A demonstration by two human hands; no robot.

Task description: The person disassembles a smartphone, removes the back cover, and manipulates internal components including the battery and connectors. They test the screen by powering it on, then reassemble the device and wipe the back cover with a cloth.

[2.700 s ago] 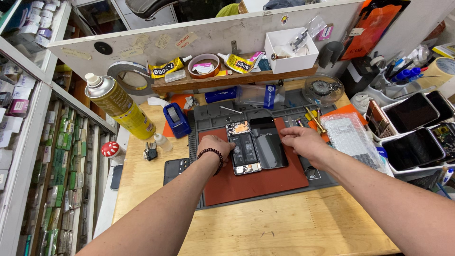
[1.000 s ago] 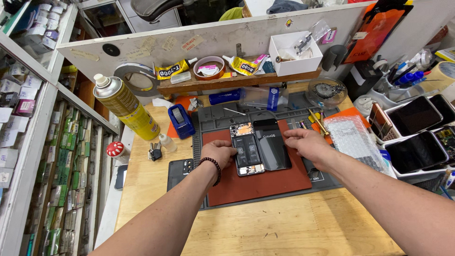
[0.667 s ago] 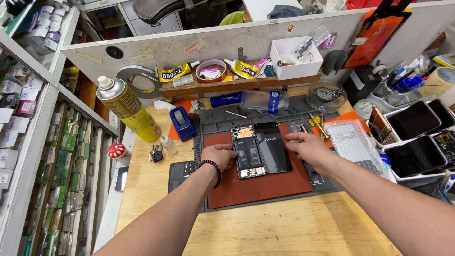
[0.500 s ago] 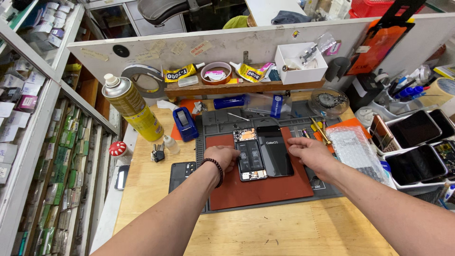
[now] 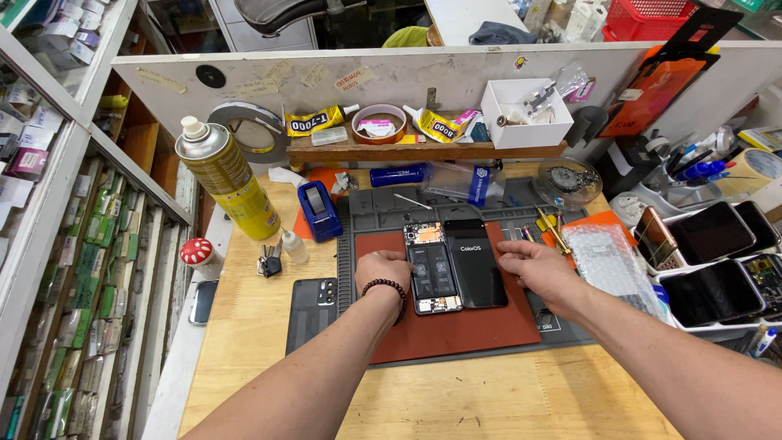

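- Resting on the red mat (image 5: 456, 334), the left hand (image 5: 381, 273) lies knuckles up against the left edge of the opened phone body (image 5: 432, 267); fingers curled loosely, touching the frame, not wrapped round it.
- Right hand (image 5: 533, 270) flat, fingers stretched out, tips at the right edge of the black screen panel (image 5: 475, 262); pressing or just touching, cannot tell.
- Phone body and screen panel side by side, touching, mid-mat, insides of the body facing up.
- Red mat sits on a grey work mat (image 5: 562, 326) on the wooden desk (image 5: 489, 407).
- Dark back cover (image 5: 314, 311) lies left of the left wrist, partly off the grey mat.
- Yellow spray can (image 5: 228, 183) upright at far left; blue tape dispenser (image 5: 318, 210) just beside it.
- Bubble wrap sheet (image 5: 607, 261) right of the right hand.
- Beaded bracelet (image 5: 387, 287) on the left wrist.
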